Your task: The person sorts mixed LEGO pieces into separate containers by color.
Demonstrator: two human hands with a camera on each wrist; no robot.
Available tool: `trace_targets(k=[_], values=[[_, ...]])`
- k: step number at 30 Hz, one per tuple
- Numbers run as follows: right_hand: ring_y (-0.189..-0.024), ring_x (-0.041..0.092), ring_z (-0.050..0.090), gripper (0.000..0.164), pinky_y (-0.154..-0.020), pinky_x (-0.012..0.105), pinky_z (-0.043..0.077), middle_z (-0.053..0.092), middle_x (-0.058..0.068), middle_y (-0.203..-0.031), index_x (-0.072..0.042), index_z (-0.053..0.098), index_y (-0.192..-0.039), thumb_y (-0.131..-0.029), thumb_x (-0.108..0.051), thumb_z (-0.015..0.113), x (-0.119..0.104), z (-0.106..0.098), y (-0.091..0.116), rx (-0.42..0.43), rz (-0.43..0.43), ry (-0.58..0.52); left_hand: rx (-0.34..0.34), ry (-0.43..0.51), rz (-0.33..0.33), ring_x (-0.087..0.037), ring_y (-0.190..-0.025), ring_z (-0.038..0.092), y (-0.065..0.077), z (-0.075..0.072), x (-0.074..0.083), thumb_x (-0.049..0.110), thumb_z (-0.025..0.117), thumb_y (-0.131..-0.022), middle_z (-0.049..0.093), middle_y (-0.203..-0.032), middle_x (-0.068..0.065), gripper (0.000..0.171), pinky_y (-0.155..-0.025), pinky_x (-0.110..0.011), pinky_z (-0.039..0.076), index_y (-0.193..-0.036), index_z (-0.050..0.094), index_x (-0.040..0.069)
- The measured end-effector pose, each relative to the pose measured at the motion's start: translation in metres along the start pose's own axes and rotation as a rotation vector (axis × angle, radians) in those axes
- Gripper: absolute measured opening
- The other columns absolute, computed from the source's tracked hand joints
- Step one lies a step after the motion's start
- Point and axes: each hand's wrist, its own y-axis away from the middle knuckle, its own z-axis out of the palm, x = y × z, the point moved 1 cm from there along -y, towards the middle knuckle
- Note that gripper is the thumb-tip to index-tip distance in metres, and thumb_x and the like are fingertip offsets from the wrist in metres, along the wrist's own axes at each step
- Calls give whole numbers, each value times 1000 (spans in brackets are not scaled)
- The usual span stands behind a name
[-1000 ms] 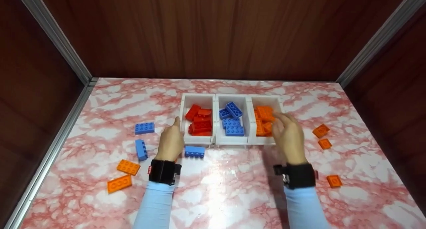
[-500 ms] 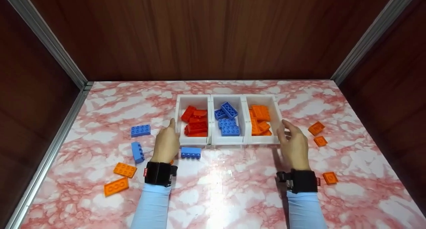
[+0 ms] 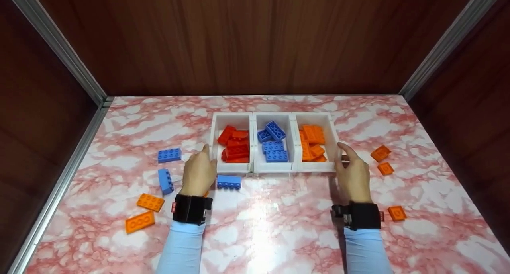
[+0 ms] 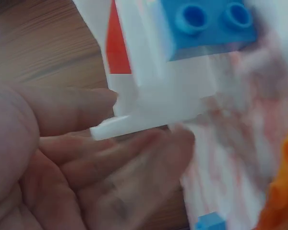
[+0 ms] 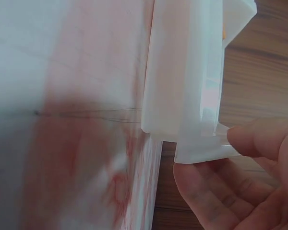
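A white box with three compartments (image 3: 274, 168) stands mid-table. Its left part holds red bricks (image 3: 237, 150), the middle blue bricks (image 3: 275, 156), the right orange bricks (image 3: 313, 134). My left hand (image 3: 199, 171) grips the box's left side, and in the left wrist view the thumb lies at the white rim (image 4: 149, 115) with the fingers below it. On the opposite side my right hand (image 3: 354, 178) pinches the rim; the right wrist view shows the thumb over the white edge (image 5: 201, 151) and the fingertips underneath.
Close before the box lies a blue brick (image 3: 229, 182). Further left are two more blue bricks (image 3: 169, 155) and orange bricks (image 3: 150, 202), one partly hidden by my left wrist. Several small orange bricks (image 3: 385, 169) lie at right. Dark wood panels (image 3: 255, 43) wall the table.
My right hand has moved from over the orange compartment to the box's right edge and taken hold there. My left hand stays at the left side. The head view has shifted slightly.
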Motion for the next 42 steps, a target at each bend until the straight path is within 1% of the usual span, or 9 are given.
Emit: trace_targets(k=[3, 6, 10, 13, 20, 26, 32, 38, 42], values=[[-86, 33, 70, 42, -72, 46, 55, 70, 20, -100, -12, 56, -141, -99, -10, 57, -1, 0, 0, -11, -5, -3, 45, -56, -32, -43, -86, 67, 9, -9, 7, 14, 67, -94, 70, -98, -26, 33, -73, -53, 54, -118, 66, -10], [-86, 33, 70, 43, -73, 47, 54, 70, 21, -99, -12, 56, -141, -98, -9, 57, -2, 0, 0, -18, -15, -8, 69, -91, -68, -42, -77, 67, 18, -15, 16, 19, 71, -92, 70, -84, -21, 23, -65, -52, 53, -93, 73, -4], [-86, 33, 69, 44, -74, 47, 54, 70, 21, -99, -11, 56, -141, -98, -8, 56, -2, 0, 0, -23, -22, -15, 8, -115, -91, -33, -60, 62, 24, -13, 24, 27, 76, -88, 61, -63, -11, 33, -53, -44, 49, -68, 66, 3], [-86, 34, 69, 44, -73, 47, 54, 70, 21, -99, -11, 55, -141, -97, -8, 57, -2, -1, 0, -27, -22, -12, -64, -137, -90, -25, -51, 54, 28, -7, 29, 32, 79, -84, 49, -55, -3, 39, -46, -38, 43, -61, 59, 8], [-87, 33, 70, 44, -73, 48, 54, 70, 20, -100, -12, 54, -142, -98, -10, 56, -2, -1, 0, -43, -18, -6, -143, -196, -49, -25, -54, 58, 30, 14, 34, 35, 85, -77, 56, -58, -5, 38, -47, -38, 47, -66, 64, 6], [-88, 33, 69, 46, -74, 48, 54, 70, 19, -102, -13, 53, -144, -98, -11, 56, -1, -3, 0, -60, -10, -15, -155, -231, -25, -29, -61, 63, 30, 29, 37, 36, 85, -77, 62, -65, -7, 36, -53, -42, 51, -75, 69, 4], [-89, 33, 69, 46, -75, 48, 54, 70, 19, -102, -13, 53, -144, -98, -11, 57, -2, -4, -1, -60, -9, -10, -150, -254, 6, -34, -67, 66, 32, 41, 44, 38, 84, -77, 65, -69, -10, 37, -57, -45, 53, -74, 68, 4], [-88, 34, 69, 44, -76, 49, 54, 70, 20, -100, -11, 54, -142, -98, -12, 56, -1, -4, -1, -49, -12, -13, -152, -226, 18, -38, -80, 67, 36, 49, 52, 29, 76, -83, 70, -85, -17, 31, -67, -49, 54, -89, 71, -1], [-88, 34, 69, 44, -76, 49, 53, 70, 20, -99, -11, 54, -142, -98, -12, 56, -1, -4, 0, -47, -10, -13, -174, -206, 50, -40, -88, 64, 39, 52, 56, 21, 73, -80, 68, -92, -22, 31, -74, -50, 54, -98, 69, -5]])
